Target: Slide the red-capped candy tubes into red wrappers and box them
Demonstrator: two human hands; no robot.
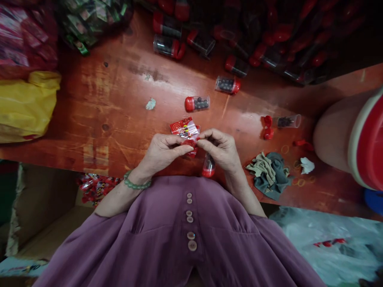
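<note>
A purple shirt (161,239) with round buttons (192,245) is nearest, and two bare arms reach from it over the edge of the bench (125,103). The left hand (164,149) points inward, with green beads (137,183) around its wrist. The right hand (221,147) bends in to meet it, fingers curled.

The left grip is closed on a shiny red packet (183,126), thumb on top. The right grip has thumb and finger pressed together on the packet's right edge. So the packet sits between the two hands, and its printed part sticks out past the fingers, away from the shirt.

A little tube (208,163) with a red end lies just beside the right hand. Farther out, a red-capped tube (201,103) holds dark balls, and so does another one (226,84) behind it. A big heap of tubes (269,44) fills the dark back corner. At the lower left, a cardboard box (44,203) holds more red packets (95,185). A big tub (332,139) with a red lid (371,147) stands at the right.
</note>
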